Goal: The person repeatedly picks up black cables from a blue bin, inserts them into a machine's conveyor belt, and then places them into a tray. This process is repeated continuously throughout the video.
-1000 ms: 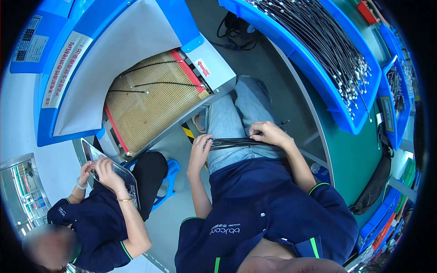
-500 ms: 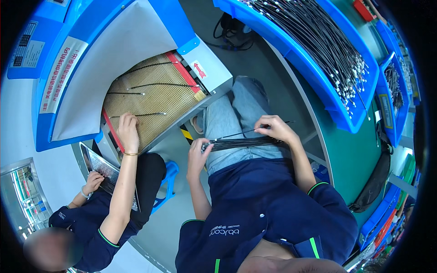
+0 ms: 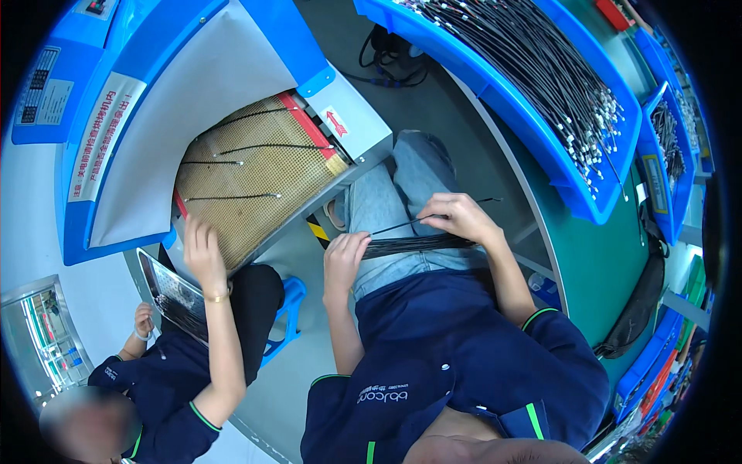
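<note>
Across my lap lies a bundle of thin black cables [image 3: 421, 247]. My left hand [image 3: 343, 261] is closed at the bundle's left end, its fingertips pinching one end of a single black cable [image 3: 394, 228]. That cable slants up to the right above the bundle. My right hand [image 3: 457, 218] pinches it farther along between thumb and fingers, and its free end sticks out past the hand. Whether the left palm also grips the bundle is hidden.
At left, a blue-and-white machine [image 3: 201, 116] has a mesh conveyor belt [image 3: 255, 174] carrying several black cables. Beside it a co-worker's hand [image 3: 202, 259] hovers near a tray of cables [image 3: 174, 298]. A blue bin [image 3: 568, 185] full of cables stands on the green table [image 3: 572, 271] at right.
My right hand has moved slightly left and up along the single cable. My left fingers have closed over its end. The co-worker's hand has drawn back from the cable on the belt.
</note>
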`<control>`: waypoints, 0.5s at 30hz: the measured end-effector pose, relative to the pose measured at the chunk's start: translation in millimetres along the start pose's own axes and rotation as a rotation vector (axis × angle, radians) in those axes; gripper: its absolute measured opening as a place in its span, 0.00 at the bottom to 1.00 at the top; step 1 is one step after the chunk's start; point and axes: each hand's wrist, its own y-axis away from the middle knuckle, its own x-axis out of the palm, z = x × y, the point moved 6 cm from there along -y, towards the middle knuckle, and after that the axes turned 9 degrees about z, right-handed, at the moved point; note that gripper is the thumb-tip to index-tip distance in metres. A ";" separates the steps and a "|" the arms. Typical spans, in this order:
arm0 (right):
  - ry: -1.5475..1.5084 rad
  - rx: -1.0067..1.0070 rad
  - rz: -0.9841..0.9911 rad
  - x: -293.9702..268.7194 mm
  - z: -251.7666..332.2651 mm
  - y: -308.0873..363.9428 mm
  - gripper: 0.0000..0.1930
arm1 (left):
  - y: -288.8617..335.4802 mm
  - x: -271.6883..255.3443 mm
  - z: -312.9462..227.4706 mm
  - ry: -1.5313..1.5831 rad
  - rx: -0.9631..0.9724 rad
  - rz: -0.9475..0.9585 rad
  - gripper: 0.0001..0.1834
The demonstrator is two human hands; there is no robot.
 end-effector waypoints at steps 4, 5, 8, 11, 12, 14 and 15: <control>0.078 -0.123 -0.057 -7.7 13.6 -3.8 0.06 | 0.9 -6.3 -3.3 0.032 -0.017 -0.114 0.05; 0.092 -0.155 -0.071 -8.5 15.9 -4.4 0.06 | 0.0 -8.1 -6.5 0.038 0.009 -0.147 0.05; 0.112 -0.183 -0.112 -10.5 17.1 -2.4 0.06 | -4.1 -11.4 -11.9 0.053 0.058 -0.202 0.05; 0.105 -0.132 -0.124 -10.8 13.4 0.4 0.06 | -0.9 -8.6 -9.6 0.090 0.036 -0.170 0.06; 0.099 -0.107 -0.124 -10.7 11.8 1.0 0.06 | -0.4 -7.5 -9.0 0.122 0.024 -0.149 0.06; 0.119 -0.111 -0.134 -11.1 12.2 0.8 0.06 | 0.7 -5.5 -6.5 0.164 -0.002 -0.110 0.07; 0.128 -0.112 -0.139 -11.5 12.6 0.5 0.06 | 1.1 -4.1 -4.5 0.176 -0.012 -0.090 0.08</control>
